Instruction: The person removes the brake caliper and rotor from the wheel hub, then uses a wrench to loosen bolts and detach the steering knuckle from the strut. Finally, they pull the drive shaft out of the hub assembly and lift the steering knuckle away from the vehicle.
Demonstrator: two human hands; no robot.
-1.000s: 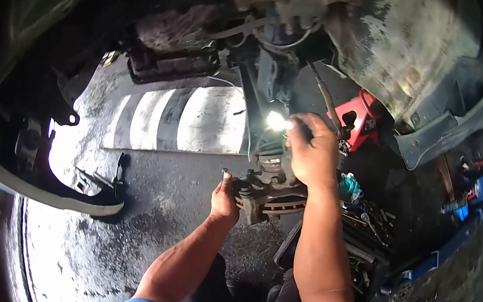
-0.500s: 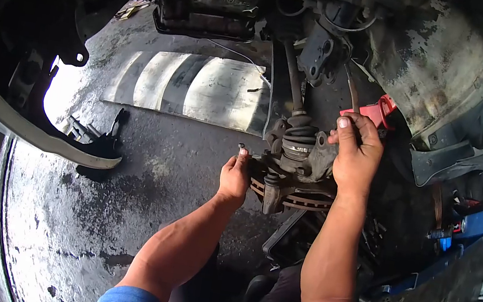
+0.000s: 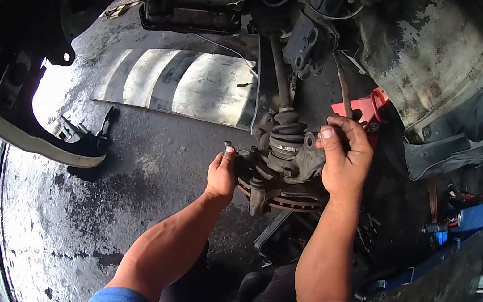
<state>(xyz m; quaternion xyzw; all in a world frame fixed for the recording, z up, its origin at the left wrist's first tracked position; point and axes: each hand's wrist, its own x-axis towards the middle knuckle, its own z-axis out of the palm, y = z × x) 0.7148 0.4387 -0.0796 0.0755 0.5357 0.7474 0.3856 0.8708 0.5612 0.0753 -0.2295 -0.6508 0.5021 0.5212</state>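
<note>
My left hand (image 3: pixel 222 176) is closed beside the left edge of the hub assembly, thumb pointing up. A small dark bolt-like piece (image 3: pixel 228 143) sticks up at its thumb tip. On the other side, my right hand (image 3: pixel 348 157) is raised with thumb and fingertips pinched together; I cannot tell what is in the pinch. A thin brownish rod (image 3: pixel 344 88) reaches down to behind its fingers. Between the hands stand the steering knuckle (image 3: pixel 310 160), the ribbed rubber boot (image 3: pixel 288 130) of the drive shaft (image 3: pixel 279 72) and a rusty brake disc (image 3: pixel 296 204).
The strut bracket (image 3: pixel 301 44) hangs above the hub. Behind my right hand is a red stand-like object (image 3: pixel 368 107). A pale panel (image 3: pixel 201 85) lies on the floor. The bumper edge (image 3: pixel 36 142) curves in from the left, the fender liner (image 3: pixel 434 73) from the right.
The whole view has shifted slightly, so hub, panel and hands appear further left. My right hand sits a little lower against the brownish rod, more of which now shows.
</note>
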